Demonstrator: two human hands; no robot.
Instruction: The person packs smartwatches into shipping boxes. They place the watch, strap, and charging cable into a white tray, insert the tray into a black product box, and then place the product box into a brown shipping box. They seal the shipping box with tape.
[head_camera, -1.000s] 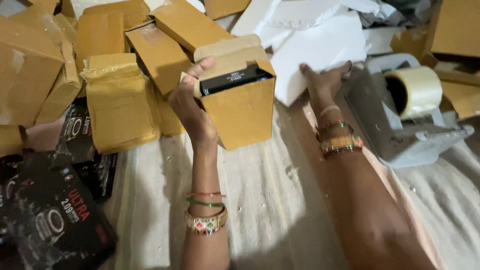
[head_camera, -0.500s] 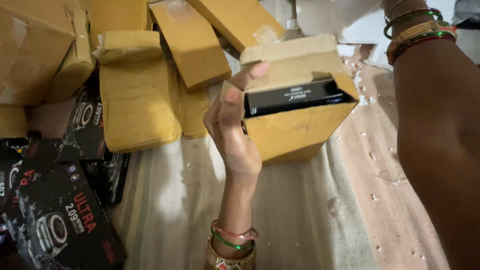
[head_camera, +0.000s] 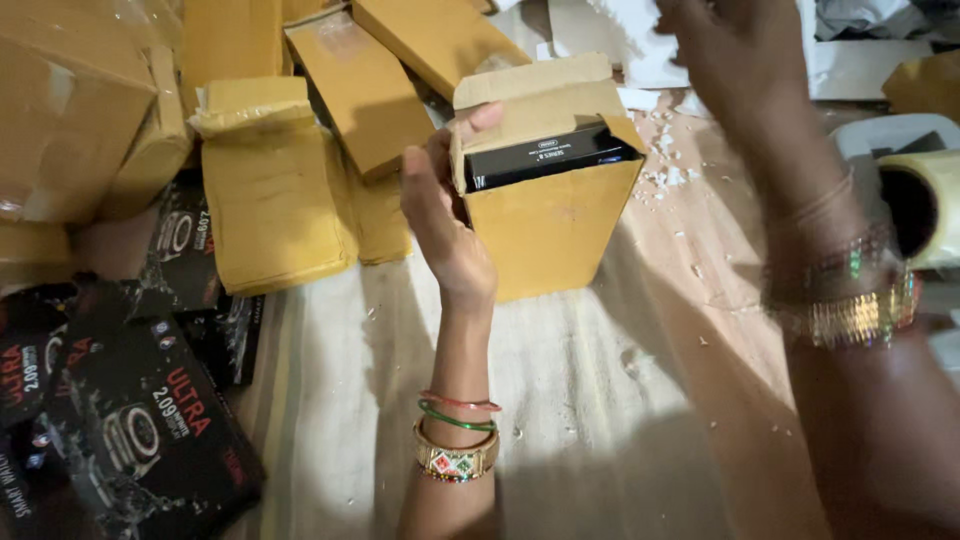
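Observation:
My left hand (head_camera: 445, 215) grips the left side of an upright brown cardboard box (head_camera: 550, 225) whose top flap stands open. A black product box (head_camera: 545, 155) sits inside it, its end showing at the top. My right hand (head_camera: 735, 60) is raised and blurred above and to the right of the box, fingers apart, holding nothing. Both wrists wear bangles.
Several sealed brown cardboard parcels (head_camera: 265, 190) lie at the upper left. Black glossy product boxes (head_camera: 140, 430) are stacked at the lower left. A tape dispenser with a tape roll (head_camera: 915, 200) stands at the right. White paper sheets (head_camera: 640, 40) lie behind. Scraps dot the cloth.
My right hand has come back from the white paper toward the box. The left hand has kept its hold on the cardboard box, which now sits more central in view.

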